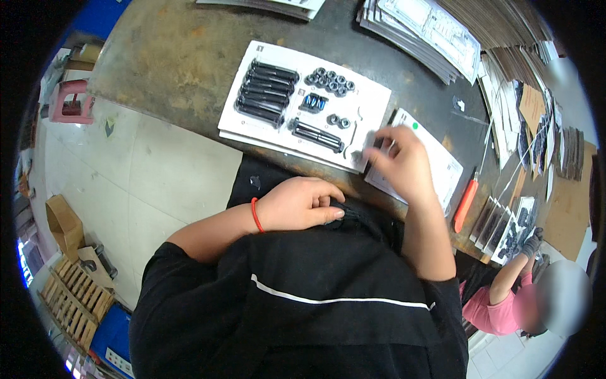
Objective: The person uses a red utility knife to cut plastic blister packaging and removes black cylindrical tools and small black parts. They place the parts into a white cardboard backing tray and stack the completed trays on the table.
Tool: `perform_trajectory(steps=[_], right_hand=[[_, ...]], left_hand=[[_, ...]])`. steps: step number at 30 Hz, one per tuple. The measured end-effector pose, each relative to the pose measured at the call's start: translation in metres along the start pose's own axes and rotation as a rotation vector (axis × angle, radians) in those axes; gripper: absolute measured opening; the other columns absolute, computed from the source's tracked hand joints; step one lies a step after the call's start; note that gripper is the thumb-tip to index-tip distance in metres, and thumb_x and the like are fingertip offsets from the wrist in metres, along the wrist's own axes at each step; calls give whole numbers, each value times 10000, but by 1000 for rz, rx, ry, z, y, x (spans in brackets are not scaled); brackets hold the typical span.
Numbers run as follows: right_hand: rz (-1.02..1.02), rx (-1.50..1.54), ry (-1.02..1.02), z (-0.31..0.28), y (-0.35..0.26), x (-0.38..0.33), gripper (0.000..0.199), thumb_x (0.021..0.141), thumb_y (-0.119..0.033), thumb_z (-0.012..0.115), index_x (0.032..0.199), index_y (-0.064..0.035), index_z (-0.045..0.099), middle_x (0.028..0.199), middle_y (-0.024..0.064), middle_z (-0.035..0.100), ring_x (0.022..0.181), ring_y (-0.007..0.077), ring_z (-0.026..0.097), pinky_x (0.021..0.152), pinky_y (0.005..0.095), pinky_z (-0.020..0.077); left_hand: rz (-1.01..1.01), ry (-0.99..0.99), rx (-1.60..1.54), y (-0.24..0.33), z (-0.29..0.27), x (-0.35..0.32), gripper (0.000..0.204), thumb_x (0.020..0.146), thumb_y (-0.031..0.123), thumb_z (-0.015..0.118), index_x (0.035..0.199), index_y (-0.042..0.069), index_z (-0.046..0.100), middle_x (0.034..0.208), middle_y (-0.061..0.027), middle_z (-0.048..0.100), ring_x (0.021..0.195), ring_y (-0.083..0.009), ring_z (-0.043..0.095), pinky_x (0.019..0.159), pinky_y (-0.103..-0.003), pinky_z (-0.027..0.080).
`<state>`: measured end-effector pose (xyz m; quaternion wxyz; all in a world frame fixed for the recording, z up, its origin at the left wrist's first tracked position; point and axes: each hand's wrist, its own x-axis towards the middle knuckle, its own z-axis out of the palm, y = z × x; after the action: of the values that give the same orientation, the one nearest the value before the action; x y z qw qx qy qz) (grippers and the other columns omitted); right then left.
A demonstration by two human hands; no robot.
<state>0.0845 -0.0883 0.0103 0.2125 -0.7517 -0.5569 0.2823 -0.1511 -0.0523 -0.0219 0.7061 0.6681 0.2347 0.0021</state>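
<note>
in the head view, the person is leaning over a dark, worn workbench (177,57). the right hand (401,161) is hovering at the near right corner of a white card (372,101) lying flat on the bench, its fingers bent and drawn together at a small dark piece on the card's edge; whether it is actually pinching that piece cannot be told. the left hand (303,203), with a red band (256,215) on its wrist, is resting against the person's black clothing at the bench edge, fingers curled loosely, thumb pressing on a fold of the cloth, holding no part.

on the card, long black bolts (265,91) are lying in a row at the left, black nuts (329,80) are clustering at the top, and two more bolts (315,136) are lying near the front edge. a printed sheet (442,167) is lying just beside the card, partly under the right hand. an orange-handled tool (466,203) is lying further right. another person in a pink top (495,312) is working at the lower right.
</note>
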Motion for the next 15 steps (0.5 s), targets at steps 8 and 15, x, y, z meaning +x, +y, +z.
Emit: perform_trajectory(steps=[8,15], right_hand=[[-25,130,248,-1,-1,-4,346,849,3,635,1194,30,611,1087,178,594,830,251,625,739,341,525],[0,-8,213,9,10,46,372,888,-34,581,1257,12,587,1121,192,585,859,285,628,793,369,519]], left_hand=[[30,712,-35,16,-72,-43,170,870,68,724,1001,-21,663,821,-29,641,680,-67,568,606,-214,465],[-153,955,369,-5,-103,-57,269,832,140,744,1032,0,631,758,-87,595,645,-206,577,610,-339,480]])
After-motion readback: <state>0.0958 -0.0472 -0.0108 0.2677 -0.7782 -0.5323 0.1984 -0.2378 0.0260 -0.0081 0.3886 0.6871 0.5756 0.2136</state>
